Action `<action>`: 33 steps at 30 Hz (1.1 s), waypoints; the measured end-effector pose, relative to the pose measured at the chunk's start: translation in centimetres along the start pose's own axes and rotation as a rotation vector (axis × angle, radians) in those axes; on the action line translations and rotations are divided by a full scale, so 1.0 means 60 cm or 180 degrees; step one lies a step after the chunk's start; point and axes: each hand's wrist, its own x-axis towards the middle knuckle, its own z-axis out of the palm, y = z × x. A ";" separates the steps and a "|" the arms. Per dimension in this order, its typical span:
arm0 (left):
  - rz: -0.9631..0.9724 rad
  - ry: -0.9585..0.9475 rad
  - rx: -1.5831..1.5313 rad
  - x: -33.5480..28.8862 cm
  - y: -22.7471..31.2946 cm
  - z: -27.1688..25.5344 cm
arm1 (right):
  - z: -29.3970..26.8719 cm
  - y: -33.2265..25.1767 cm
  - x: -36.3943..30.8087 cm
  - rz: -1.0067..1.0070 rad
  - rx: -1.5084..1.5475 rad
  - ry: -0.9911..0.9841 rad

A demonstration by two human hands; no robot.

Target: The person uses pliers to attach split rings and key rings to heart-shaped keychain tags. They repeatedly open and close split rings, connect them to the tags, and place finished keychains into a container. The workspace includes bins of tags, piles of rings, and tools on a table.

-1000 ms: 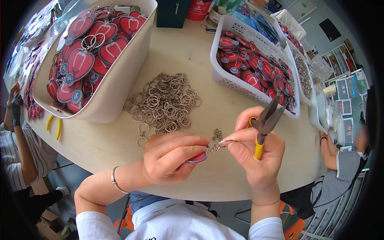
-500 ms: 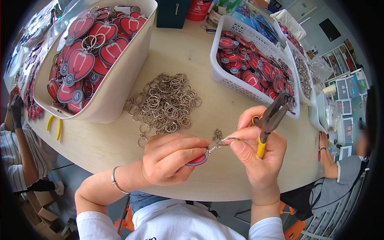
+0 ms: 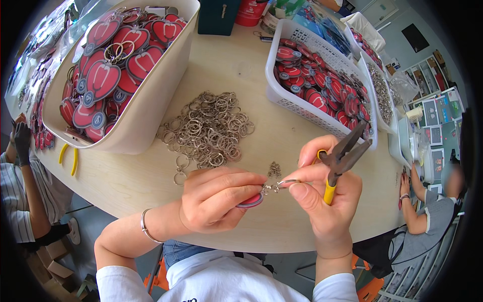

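Okay, head view, the only one I have. My left hand (image 3: pixel 219 199) is curled narrow, fingers pinched round a red tag (image 3: pixel 251 201) that pokes out at the fingertips, over the near edge of the round wooden table (image 3: pixel 241 65). My right hand (image 3: pixel 322 194) is closed too: thumb and forefinger nip a small split ring (image 3: pixel 287 183) with a short chain, touching the tag's end, while the palm and other fingers grip yellow-handled pliers (image 3: pixel 342 156), dark nose pointing up and right, apart from the ring. Both hands nearly meet at the ring.

Just beyond the hands lies a loose pile of key rings (image 3: pixel 211 128) on bare wood, and a little clump of chain bits (image 3: pixel 274 168) sits just beside my right forefinger.

Containers: big cream tub (image 3: pixel 146 126) upper left, heaped with red heart-shaped tags with blue-grey round ends and rings. White slotted basket (image 3: pixel 297 103) upper right, full of smaller red tags. Further right a second white tray (image 3: pixel 375 88) with metal bits. A dark teal box (image 3: pixel 219 17) and a red pot (image 3: pixel 250 12) stand at the far edge. Second pair of yellow-handled pliers (image 3: pixel 68 158) lies at the left rim, near the tub.

Far right, coloured printed cards (image 3: pixel 435 113) on a shelf, too small to read. Another person (image 3: pixel 427 216) sits lower right; a gloved hand (image 3: pixel 21 143) shows at the left.
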 end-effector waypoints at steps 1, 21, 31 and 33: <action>0.0001 0.0009 0.0000 -0.001 0.000 0.001 | 0.001 0.000 0.000 0.0007 -0.0006 -0.0006; -0.0021 0.0073 0.0005 0.003 0.001 -0.002 | -0.002 -0.005 -0.004 -0.0081 -0.0036 -0.0135; -0.0105 0.0138 -0.0065 0.003 0.004 -0.003 | -0.003 -0.010 -0.009 -0.0084 0.0028 -0.0122; -0.0129 0.0129 -0.0120 0.003 0.004 -0.007 | -0.006 -0.009 -0.015 -0.0043 -0.0025 -0.0131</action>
